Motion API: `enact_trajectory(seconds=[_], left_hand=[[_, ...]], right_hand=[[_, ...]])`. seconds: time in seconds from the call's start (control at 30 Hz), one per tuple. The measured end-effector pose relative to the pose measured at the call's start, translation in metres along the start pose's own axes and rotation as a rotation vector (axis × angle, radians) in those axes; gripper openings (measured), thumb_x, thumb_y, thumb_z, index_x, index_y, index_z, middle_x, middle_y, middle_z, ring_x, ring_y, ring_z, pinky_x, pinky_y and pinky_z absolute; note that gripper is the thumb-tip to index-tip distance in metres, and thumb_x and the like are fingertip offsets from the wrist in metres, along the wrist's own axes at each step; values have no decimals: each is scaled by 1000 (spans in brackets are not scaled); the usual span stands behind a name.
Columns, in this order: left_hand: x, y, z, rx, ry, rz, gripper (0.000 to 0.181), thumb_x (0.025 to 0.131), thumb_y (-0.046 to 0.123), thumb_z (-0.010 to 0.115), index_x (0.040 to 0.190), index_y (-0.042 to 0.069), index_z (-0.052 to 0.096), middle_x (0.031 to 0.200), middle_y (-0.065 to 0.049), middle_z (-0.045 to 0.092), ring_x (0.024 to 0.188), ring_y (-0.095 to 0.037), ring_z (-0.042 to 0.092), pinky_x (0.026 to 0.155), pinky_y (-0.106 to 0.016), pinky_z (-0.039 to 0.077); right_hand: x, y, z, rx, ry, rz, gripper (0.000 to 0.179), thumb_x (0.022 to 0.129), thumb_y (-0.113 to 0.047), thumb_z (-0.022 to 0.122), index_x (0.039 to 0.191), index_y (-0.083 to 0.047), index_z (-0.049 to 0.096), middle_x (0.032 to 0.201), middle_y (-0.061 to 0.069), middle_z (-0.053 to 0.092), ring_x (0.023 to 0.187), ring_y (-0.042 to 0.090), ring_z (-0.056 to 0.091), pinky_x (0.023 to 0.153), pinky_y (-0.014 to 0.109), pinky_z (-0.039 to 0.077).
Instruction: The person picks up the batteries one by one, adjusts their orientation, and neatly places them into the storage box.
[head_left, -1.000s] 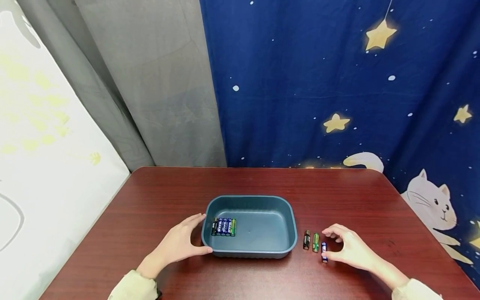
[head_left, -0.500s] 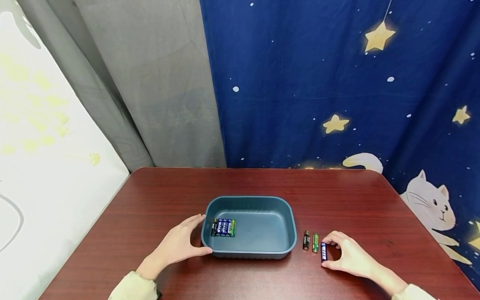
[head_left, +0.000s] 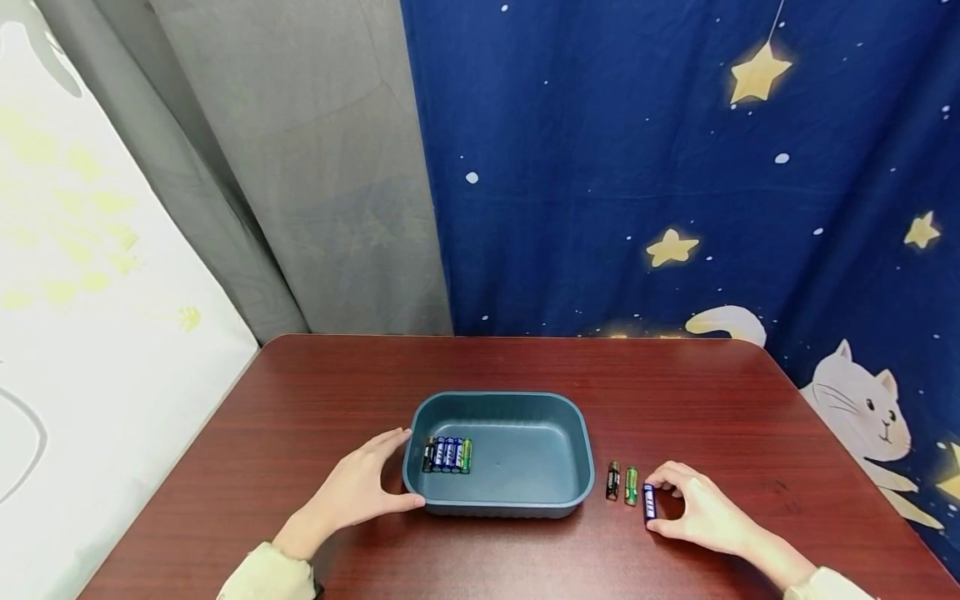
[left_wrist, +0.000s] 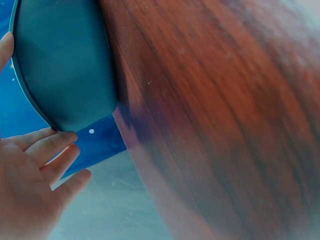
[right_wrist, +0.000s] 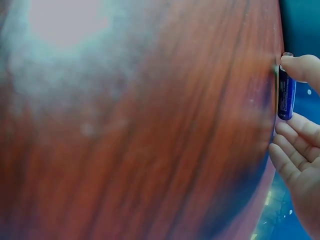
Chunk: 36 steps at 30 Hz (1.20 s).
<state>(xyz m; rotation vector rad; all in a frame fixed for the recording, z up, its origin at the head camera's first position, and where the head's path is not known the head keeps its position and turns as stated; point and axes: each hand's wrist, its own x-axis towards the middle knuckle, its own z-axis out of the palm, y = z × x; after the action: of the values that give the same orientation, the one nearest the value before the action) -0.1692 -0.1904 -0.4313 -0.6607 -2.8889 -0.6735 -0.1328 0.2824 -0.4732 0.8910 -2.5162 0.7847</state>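
Note:
My right hand [head_left: 705,512] pinches a blue battery [head_left: 649,503] end to end between thumb and fingertips, at the table's right side. In the right wrist view the same blue battery [right_wrist: 286,95] shows between the thumb and a finger. A green battery [head_left: 631,486] and a black battery [head_left: 612,481] lie just left of it. My left hand [head_left: 358,483] touches the left end of a dark teal plastic box [head_left: 510,505], thumb at the front corner. Seen from the left wrist, its fingers [left_wrist: 50,148] are mostly straight against the rim. Several batteries [head_left: 447,455] stand in a row inside the box, at its left.
The red-brown wooden table [head_left: 337,367] carries all of this. Behind it hang a grey curtain [head_left: 315,167] and a blue star-patterned curtain [head_left: 570,167]. A white patterned panel [head_left: 97,333] borders the left.
The right hand's fingers have closed in on the blue battery and now pinch it; it has barely shifted. The left hand and the box have stayed in place.

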Motion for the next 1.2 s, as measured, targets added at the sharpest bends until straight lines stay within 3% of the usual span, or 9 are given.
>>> enact_trajectory(seconds=[0.27, 0.67, 1.2], left_hand=[[0, 0, 0, 3, -1, 3, 92, 62, 65, 68, 134, 12, 45, 133, -11, 47, 120, -27, 46, 89, -48, 43], [0, 1, -1, 7, -6, 5, 93, 63, 66, 67, 134, 11, 45, 134, -10, 47, 121, -26, 45, 89, -49, 43], [-2, 0, 1, 16, 8, 16, 91, 64, 62, 69, 135, 10, 45, 133, -9, 47, 121, -26, 45, 90, -49, 43]], right_hand=[[13, -1, -12, 27, -9, 77, 43, 57, -18, 84, 92, -13, 61, 87, -12, 54, 73, 7, 52, 59, 22, 46], [63, -11, -18, 7, 8, 53, 48, 57, -19, 85, 98, -11, 62, 91, -10, 56, 77, 10, 54, 66, 25, 49], [122, -32, 4, 108, -37, 42, 46, 63, -24, 82, 101, -8, 62, 91, -5, 57, 81, 13, 53, 70, 27, 48]])
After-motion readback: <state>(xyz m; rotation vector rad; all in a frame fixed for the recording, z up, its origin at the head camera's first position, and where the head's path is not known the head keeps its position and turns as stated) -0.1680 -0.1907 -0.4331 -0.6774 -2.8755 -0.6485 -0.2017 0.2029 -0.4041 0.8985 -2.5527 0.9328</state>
